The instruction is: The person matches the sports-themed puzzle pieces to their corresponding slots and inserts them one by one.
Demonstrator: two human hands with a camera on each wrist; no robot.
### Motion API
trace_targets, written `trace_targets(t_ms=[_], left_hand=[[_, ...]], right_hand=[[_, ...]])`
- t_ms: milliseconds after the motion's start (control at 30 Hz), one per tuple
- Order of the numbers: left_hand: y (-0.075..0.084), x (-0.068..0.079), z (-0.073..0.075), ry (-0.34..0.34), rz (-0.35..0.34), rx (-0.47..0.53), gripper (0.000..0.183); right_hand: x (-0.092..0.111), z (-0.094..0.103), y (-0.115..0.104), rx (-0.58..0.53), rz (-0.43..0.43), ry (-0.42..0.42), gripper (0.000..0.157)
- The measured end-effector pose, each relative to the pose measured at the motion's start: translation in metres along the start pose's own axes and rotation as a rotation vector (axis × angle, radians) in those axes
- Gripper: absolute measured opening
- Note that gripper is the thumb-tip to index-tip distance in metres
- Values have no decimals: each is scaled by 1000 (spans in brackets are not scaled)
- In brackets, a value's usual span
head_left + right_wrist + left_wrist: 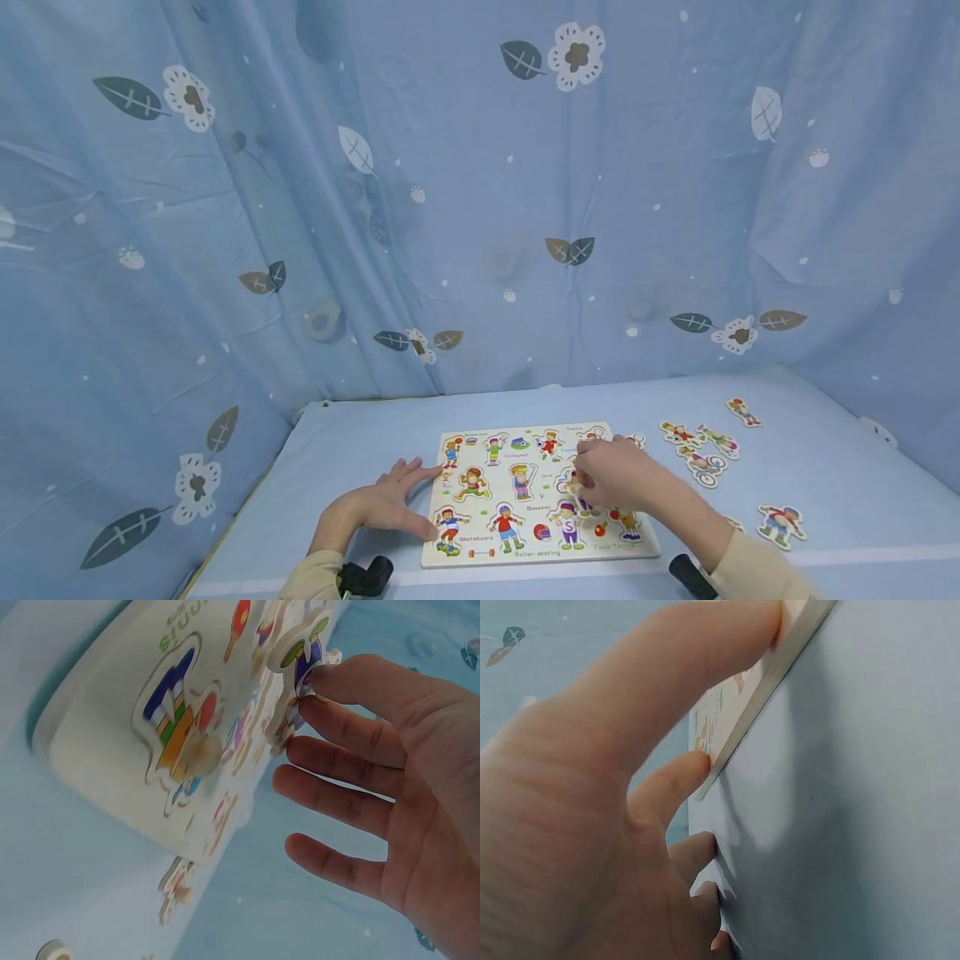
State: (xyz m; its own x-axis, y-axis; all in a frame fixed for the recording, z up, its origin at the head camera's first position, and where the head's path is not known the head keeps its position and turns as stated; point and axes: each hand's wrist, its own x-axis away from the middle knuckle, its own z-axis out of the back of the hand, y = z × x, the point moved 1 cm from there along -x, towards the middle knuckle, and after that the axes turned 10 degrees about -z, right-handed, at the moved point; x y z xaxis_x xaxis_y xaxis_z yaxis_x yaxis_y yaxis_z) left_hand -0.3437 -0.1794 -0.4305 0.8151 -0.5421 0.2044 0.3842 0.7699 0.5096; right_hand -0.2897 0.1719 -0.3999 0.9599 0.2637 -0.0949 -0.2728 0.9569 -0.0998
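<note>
A cream wooden puzzle board (442,558) printed with sports figures lies on the table, several figure pieces in place on it. My left hand (390,504) rests at the board's left side, fingers spread; in the left wrist view its thumb (727,637) and forefinger touch the edge. Over the right part of the board, my right hand (618,473) pinches a figure puzzle piece (306,666) with purple trousers and green shoes between thumb and forefinger. The other right fingers extend loosely. That piece is tilted against the board in the right wrist view, partly hidden by fingertips.
Right of the board lie loose figure pieces: a cluster with a cyclist piece (701,465), one farther back (744,412), and one nearer the front (782,525). Another is partly hidden by the right forearm. A blue patterned curtain (465,208) hangs behind the table.
</note>
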Motion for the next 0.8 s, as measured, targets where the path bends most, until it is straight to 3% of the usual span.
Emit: trace_targets(t_ms=[400, 667, 800], left_hand=[[1, -2, 0, -8, 24, -18, 99], [2, -1, 1, 7, 16, -31, 93], [2, 0, 0, 9, 21, -32, 94]], right_hand=[[1, -2, -19, 11, 101, -18, 23], [3, -2, -30, -9, 22, -115, 22], [4, -3, -34, 13, 5, -122, 22]])
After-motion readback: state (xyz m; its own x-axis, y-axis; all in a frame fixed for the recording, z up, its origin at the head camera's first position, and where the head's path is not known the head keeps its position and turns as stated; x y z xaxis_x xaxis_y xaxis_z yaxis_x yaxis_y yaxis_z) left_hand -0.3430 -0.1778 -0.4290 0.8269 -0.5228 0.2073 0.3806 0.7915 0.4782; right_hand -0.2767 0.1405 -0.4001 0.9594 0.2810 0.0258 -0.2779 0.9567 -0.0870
